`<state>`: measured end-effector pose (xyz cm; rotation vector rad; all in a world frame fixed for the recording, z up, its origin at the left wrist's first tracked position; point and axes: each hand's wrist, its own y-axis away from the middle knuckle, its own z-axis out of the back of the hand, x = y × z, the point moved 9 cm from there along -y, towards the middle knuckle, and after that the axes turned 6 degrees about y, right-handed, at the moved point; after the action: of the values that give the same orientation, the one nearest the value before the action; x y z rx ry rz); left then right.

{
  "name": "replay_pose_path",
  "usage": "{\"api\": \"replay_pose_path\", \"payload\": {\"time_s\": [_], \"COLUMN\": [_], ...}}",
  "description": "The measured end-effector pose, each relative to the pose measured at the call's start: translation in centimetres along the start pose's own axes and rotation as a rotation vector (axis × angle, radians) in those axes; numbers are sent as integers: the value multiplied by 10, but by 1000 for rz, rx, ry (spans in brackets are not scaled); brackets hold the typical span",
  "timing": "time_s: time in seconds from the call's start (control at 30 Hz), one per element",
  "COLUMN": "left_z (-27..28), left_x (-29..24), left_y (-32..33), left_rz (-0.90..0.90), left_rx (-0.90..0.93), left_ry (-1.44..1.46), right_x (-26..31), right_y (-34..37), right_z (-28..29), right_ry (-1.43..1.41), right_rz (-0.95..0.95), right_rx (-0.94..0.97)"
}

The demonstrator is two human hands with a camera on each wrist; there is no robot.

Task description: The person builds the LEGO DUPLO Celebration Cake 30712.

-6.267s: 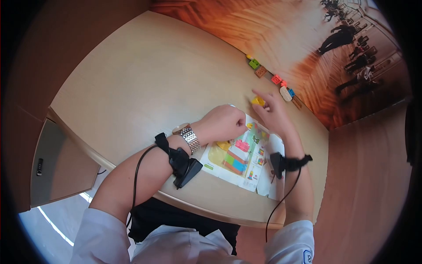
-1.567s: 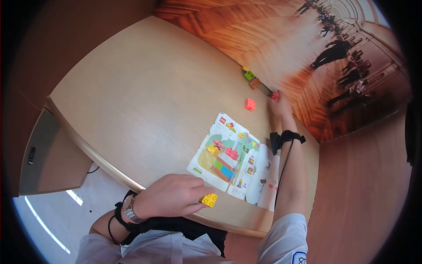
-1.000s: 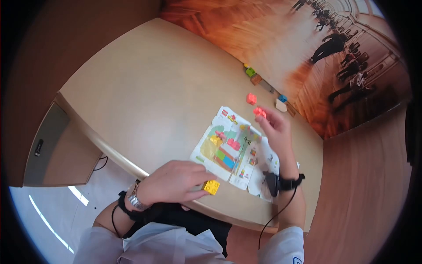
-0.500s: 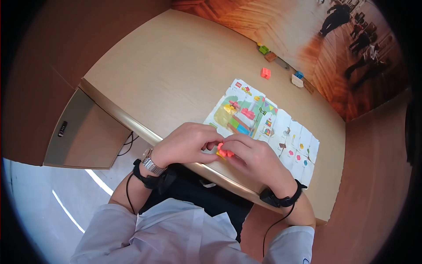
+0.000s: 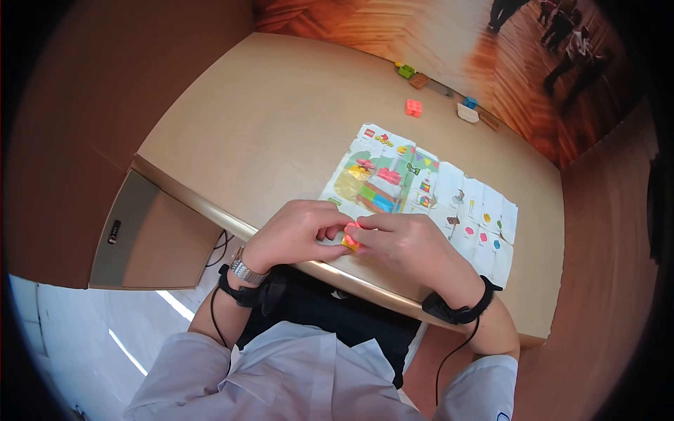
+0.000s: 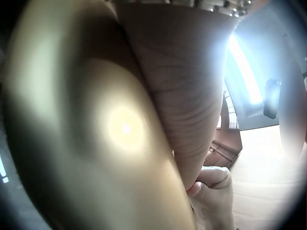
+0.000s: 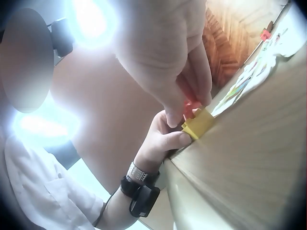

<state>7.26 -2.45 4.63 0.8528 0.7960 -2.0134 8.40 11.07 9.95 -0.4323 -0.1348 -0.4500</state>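
Note:
At the table's near edge, my left hand (image 5: 302, 228) holds a yellow toy building brick (image 7: 200, 125) between thumb and fingers. My right hand (image 5: 414, 242) pinches a small coral-red flower-shaped piece (image 7: 191, 108) right at the brick's studded top. Both hands meet over the front edge, and the fingers cover much of the two pieces in the head view. In the left wrist view, the wrist and palm (image 6: 182, 96) hide the brick, while the tips of the right hand's fingers (image 6: 213, 177) show beyond.
An unfolded picture leaflet (image 5: 456, 175) lies just beyond the hands. Past it stands a coral-red brick (image 5: 413, 108). Along the back wall are a green brick (image 5: 406, 71), a brown brick (image 5: 419, 81), a blue brick (image 5: 470, 102) and a white piece (image 5: 467, 113).
My right hand has taken the coral-red flower piece from the back wall and brought it to the yellow brick in my left hand. The coral-red brick was moved off the row earlier.

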Motion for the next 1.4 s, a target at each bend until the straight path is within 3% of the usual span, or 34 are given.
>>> {"api": "replay_pose_path", "payload": {"time_s": [0.17, 0.33, 0.77, 1.03, 1.4], "left_z": [1, 0, 1, 1, -1], "left_x": [2, 0, 0, 0, 2], "left_y": [1, 1, 0, 0, 0], "left_rz": [16, 3, 13, 19, 27], "left_rx": [-35, -38, -34, -24, -32], "left_ry": [-1, -3, 3, -18, 1], "right_x": [-5, -23, -26, -21, -23], "right_y": [0, -1, -1, -2, -2], "right_z": [0, -5, -9, -6, -10], "right_ry": [-81, -344, -397, -318, -275], "right_rz": [-75, -139, -148, -76, -181], "right_rx": [-28, 41, 69, -7, 74]}}
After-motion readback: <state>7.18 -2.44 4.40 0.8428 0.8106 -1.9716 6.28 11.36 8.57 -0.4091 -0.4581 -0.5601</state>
